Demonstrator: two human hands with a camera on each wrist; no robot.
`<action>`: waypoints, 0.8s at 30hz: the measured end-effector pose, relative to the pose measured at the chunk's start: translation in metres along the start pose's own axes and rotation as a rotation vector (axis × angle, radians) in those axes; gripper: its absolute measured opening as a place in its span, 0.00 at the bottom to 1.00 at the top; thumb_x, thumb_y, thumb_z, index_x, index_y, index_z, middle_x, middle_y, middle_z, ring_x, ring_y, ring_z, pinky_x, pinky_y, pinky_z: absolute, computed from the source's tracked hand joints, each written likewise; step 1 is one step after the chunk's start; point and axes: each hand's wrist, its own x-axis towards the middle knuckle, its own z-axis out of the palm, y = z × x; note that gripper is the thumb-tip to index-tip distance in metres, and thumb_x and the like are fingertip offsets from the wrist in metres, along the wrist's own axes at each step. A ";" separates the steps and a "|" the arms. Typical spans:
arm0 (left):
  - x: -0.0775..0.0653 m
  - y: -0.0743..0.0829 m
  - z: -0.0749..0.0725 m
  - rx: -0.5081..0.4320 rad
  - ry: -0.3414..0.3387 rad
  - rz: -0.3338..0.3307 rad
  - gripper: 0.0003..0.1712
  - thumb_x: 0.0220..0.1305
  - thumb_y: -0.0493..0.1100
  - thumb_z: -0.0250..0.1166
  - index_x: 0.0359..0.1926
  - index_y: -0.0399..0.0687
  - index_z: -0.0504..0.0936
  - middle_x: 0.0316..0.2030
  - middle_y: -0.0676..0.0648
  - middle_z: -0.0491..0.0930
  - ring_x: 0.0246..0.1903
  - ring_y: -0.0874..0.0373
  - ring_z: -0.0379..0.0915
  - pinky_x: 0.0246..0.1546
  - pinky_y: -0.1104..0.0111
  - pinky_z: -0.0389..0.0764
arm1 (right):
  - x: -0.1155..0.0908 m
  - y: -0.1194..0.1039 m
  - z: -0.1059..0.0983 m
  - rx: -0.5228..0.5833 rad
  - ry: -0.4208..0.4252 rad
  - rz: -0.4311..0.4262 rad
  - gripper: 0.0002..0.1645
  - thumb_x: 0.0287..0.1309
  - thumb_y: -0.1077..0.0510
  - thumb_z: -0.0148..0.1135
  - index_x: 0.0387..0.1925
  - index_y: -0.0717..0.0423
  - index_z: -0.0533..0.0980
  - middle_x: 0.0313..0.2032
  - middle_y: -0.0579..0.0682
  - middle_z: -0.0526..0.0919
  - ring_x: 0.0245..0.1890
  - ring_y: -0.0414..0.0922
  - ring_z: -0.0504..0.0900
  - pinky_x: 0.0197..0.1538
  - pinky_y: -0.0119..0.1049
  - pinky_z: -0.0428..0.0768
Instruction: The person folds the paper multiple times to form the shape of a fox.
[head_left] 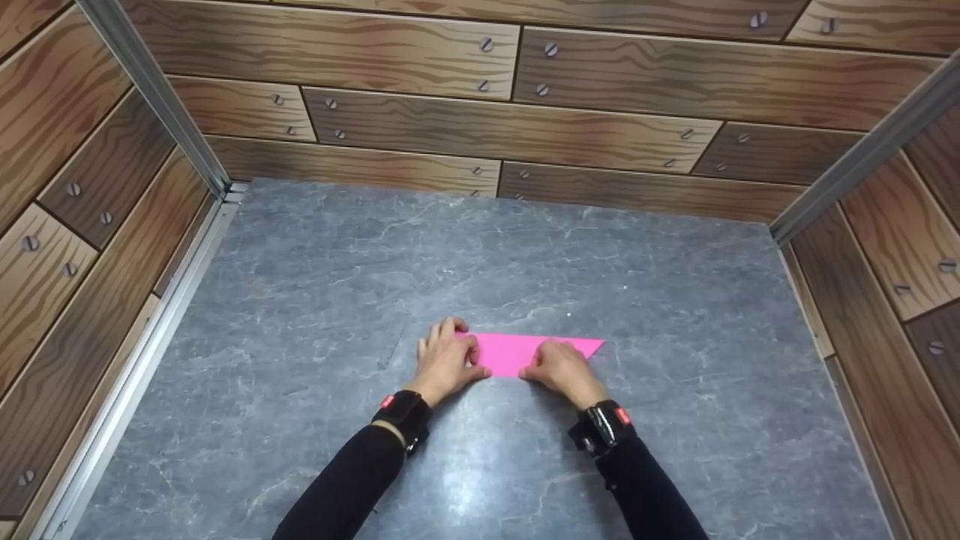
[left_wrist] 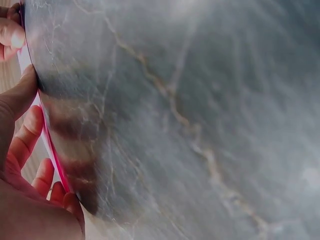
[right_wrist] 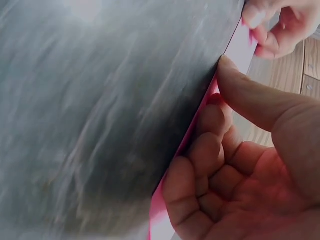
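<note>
A bright pink sheet of paper, shaped like a long strip with a slanted, pointed right end, lies flat on the grey marbled surface. My left hand covers its left end, thumb at the near edge and fingers bent over toward the far edge. Toward the right part, my right hand grips the paper with its thumb at the near edge and its fingers curled in. The right wrist view shows the right thumb along the paper's edge. In the left wrist view, the left fingers bend onto the paper.
The grey marbled tabletop spreads around the paper. Wood-patterned panels stand behind and on both sides, with metal rails at the corners. Black wrist bands sit on both wrists, below black sleeves.
</note>
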 end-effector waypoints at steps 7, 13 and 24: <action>-0.002 -0.001 -0.002 0.001 0.005 0.017 0.21 0.52 0.58 0.80 0.26 0.53 0.79 0.59 0.46 0.71 0.61 0.43 0.64 0.49 0.53 0.66 | -0.003 0.017 -0.008 0.025 -0.015 0.012 0.18 0.54 0.52 0.78 0.21 0.54 0.77 0.20 0.46 0.77 0.21 0.42 0.71 0.27 0.33 0.69; -0.002 -0.001 -0.003 -0.003 0.015 0.032 0.21 0.52 0.57 0.80 0.26 0.52 0.79 0.59 0.45 0.71 0.60 0.42 0.64 0.48 0.53 0.66 | -0.005 0.032 -0.016 0.029 -0.018 0.042 0.17 0.55 0.52 0.77 0.22 0.54 0.77 0.22 0.46 0.76 0.22 0.41 0.71 0.27 0.32 0.68; -0.002 -0.001 -0.003 0.003 0.013 0.032 0.21 0.51 0.58 0.80 0.26 0.53 0.78 0.59 0.45 0.71 0.59 0.43 0.64 0.49 0.54 0.66 | -0.011 0.060 -0.029 0.026 -0.027 0.057 0.18 0.56 0.51 0.76 0.23 0.55 0.76 0.22 0.46 0.75 0.22 0.42 0.70 0.27 0.33 0.69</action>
